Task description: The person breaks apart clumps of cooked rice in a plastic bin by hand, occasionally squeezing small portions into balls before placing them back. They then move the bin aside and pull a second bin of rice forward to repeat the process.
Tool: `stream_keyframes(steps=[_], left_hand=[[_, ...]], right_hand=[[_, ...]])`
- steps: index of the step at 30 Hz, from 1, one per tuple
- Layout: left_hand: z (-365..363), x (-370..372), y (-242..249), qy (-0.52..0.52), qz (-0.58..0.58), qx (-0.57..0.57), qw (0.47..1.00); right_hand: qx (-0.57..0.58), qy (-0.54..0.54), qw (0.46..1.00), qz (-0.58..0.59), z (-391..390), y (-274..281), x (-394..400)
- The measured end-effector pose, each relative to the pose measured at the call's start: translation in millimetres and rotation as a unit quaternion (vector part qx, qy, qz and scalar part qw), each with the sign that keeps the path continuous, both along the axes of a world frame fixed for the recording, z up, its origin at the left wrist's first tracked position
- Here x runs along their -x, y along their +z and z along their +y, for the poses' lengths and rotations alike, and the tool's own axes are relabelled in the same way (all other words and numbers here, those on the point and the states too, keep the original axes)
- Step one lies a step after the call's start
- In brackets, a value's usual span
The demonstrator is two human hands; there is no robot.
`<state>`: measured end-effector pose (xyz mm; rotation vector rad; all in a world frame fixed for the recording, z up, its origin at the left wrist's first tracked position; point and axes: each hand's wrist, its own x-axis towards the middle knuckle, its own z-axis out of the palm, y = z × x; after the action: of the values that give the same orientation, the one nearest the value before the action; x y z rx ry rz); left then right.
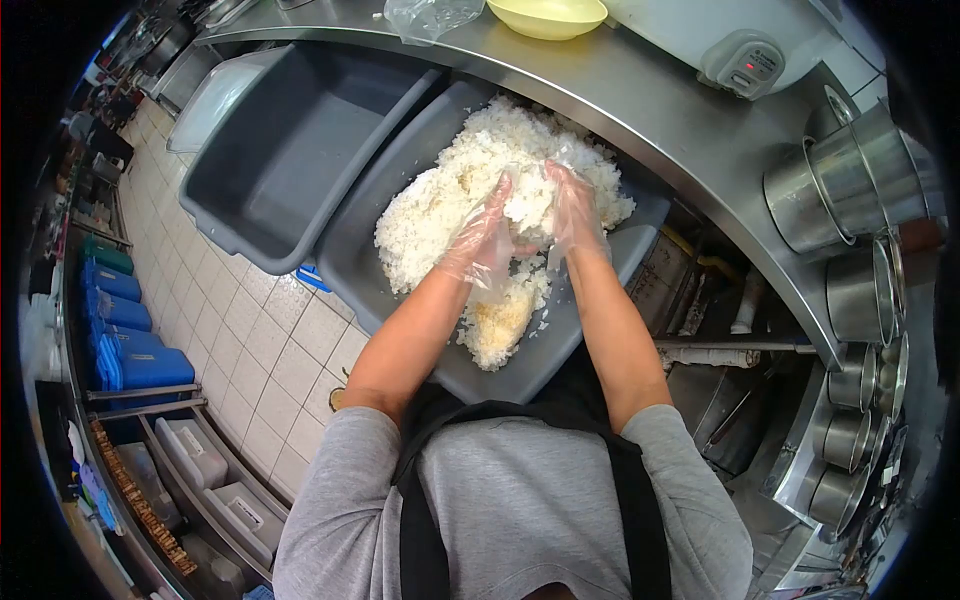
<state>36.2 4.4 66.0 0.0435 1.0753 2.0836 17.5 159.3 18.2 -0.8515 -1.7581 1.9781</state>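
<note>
Mostly white, clumpy rice (465,170), golden in patches.

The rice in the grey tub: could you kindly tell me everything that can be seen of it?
The rice looks cooked: white grains stuck in clumps, yellowish in places. It forms a broad, uneven heap in the grey tub, with a smaller, yellower mound nearest the person's body and a few loose grains around. The left hand and right hand, in clear plastic gloves, touch a clump between them.
</note>
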Motion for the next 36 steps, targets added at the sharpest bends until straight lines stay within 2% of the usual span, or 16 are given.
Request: stream_keyframes(steps=[2, 3, 5, 6, 9, 10, 14, 18, 21, 24, 26, 28, 31, 33, 35, 36], left_hand=[[-1.6, 3.9, 4.2, 0.013, -0.031, -0.018, 0.999], [-3.0, 4.0, 12.6, 0.022, -0.062, -0.036, 0.997], [-7.5, -0.7, 30.1, 0.096, -0.064, 0.004, 0.993], [-11.9, 3.5, 31.4, 0.100, -0.056, 0.025, 0.993], [-21.3, 7.2, 26.2, 0.104, -0.041, 0.022, 0.993], [-21.3, 10.9, 17.3, 0.103, 0.041, 0.034, 0.993], [-15.2, 23.0, -14.8, 0.066, 0.165, 0.087, 0.980], [-11.2, 17.9, -8.3, 0.074, 0.170, 0.133, 0.974], [-11.8, 13.9, 5.1, 0.070, 0.176, 0.267, 0.945], [-7.4, 18.6, -11.8, 0.116, 0.318, 0.346, 0.875], [1.0, 36.5, -58.8, 0.229, 0.391, 0.429, 0.781], [-6.1, 34.1, -40.8, 0.192, 0.380, 0.419, 0.802], [-7.1, 35.5, -36.3, 0.188, 0.383, 0.392, 0.815], [-6.2, 34.9, -34.6, 0.217, 0.397, 0.375, 0.809], [-7.8, 32.7, -27.7, 0.172, 0.276, 0.340, 0.883], [-10.3, 34.2, -29.4, 0.169, 0.278, 0.339, 0.883]], right_hand=[[0.254, 0.138, 0.955, 0.074, -21.2, 32.1, -18.7], [0.253, 0.142, 0.954, 0.073, -27.9, 36.6, -22.6], [0.096, 0.287, 0.952, 0.053, -37.3, 42.4, -25.3], [-0.070, 0.379, 0.912, 0.138, -39.2, 35.8, -19.7], [-0.221, 0.383, 0.887, 0.134, -33.4, 25.6, -22.2], [-0.137, 0.411, 0.896, 0.094, -31.2, 13.8, -18.1], [-0.133, 0.385, 0.909, 0.090, -35.4, 5.7, -14.7], [-0.246, 0.358, 0.894, 0.108, -35.8, 25.0, -23.7], [-0.281, 0.328, 0.898, 0.088, -35.2, 29.2, -23.9], [-0.316, 0.290, 0.902, 0.047, -33.1, 25.1, -20.8], [-0.337, 0.266, 0.903, 0.021, -29.5, 11.9, -15.7], [-0.199, 0.257, 0.943, 0.068, -23.4, -6.4, -9.6], [-0.138, 0.271, 0.948, 0.095, -17.2, 2.6, -10.3], [-0.133, 0.254, 0.955, 0.077, -17.4, 1.7, -11.9], [-0.151, 0.231, 0.947, 0.162, -16.1, -8.7, -12.2], [-0.151, 0.229, 0.948, 0.162, -12.0, -12.6, -10.1]])
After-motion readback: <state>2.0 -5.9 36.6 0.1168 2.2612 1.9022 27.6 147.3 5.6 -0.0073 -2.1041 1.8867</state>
